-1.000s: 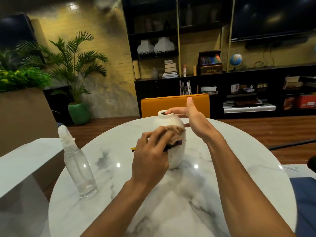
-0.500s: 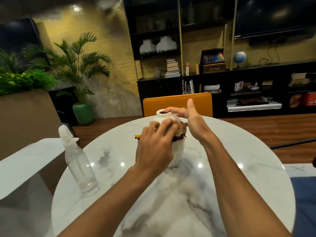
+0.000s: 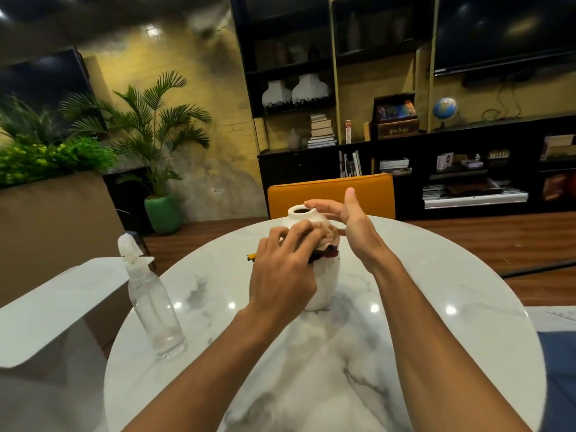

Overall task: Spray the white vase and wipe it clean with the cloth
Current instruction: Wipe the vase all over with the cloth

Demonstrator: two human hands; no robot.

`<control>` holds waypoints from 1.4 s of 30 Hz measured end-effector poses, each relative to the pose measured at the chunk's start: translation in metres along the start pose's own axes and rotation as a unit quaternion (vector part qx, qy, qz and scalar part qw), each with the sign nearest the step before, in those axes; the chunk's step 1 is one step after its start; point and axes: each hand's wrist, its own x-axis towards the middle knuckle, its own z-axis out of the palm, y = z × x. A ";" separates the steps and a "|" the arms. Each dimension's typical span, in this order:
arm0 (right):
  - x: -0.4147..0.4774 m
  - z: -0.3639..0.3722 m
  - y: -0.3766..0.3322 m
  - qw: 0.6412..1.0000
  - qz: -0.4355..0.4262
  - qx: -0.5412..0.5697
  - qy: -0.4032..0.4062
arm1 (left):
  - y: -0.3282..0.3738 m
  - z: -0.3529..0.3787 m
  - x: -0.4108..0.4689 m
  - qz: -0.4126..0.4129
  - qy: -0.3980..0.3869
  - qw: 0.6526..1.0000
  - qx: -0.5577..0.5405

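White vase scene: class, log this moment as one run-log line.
phase: wiping | left hand: presses cloth on white vase | right hand: open, steadying vase top | spray bottle: standing on table

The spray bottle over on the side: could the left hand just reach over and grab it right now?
Probably yes, but not at once. The spray bottle stands upright on the table to the left of the left hand with nothing between them, but that hand is pressing the cloth against the white vase.

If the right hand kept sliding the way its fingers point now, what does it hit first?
The right hand points left across the white vase, fingers at its neck. Going on, it would probably cross the rim, then open air; depth is unclear.
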 end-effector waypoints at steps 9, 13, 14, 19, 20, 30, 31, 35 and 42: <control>0.003 0.004 0.019 0.999 -0.025 -0.035 0.009 | -0.027 -0.015 0.008 -0.318 0.110 0.869 -0.363; -0.004 0.010 0.029 0.998 -0.016 -0.065 0.006 | -0.048 -0.024 0.041 -0.351 0.038 0.864 -0.358; -0.005 0.011 0.029 0.997 -0.015 -0.068 0.011 | -0.051 -0.025 0.050 -0.333 0.005 0.877 -0.345; -0.009 0.014 0.031 0.997 -0.020 -0.071 0.035 | -0.053 -0.029 0.083 -0.240 -0.170 0.924 -0.244; -0.009 0.014 0.031 0.996 -0.021 -0.072 0.037 | -0.051 -0.030 0.089 -0.226 -0.188 0.928 -0.228; -0.007 0.014 0.031 0.996 -0.029 -0.077 0.046 | -0.052 -0.039 0.083 -0.116 -0.216 0.952 -0.185; -0.007 0.015 0.031 0.996 -0.027 -0.078 0.044 | -0.055 -0.040 0.081 -0.126 -0.209 0.950 -0.194; -0.006 0.015 0.033 0.995 -0.029 -0.080 0.045 | -0.051 -0.030 0.089 -0.156 -0.183 0.954 -0.182; -0.008 0.014 0.031 0.996 -0.028 -0.069 0.042 | -0.038 -0.029 0.085 -0.090 -0.177 0.969 -0.150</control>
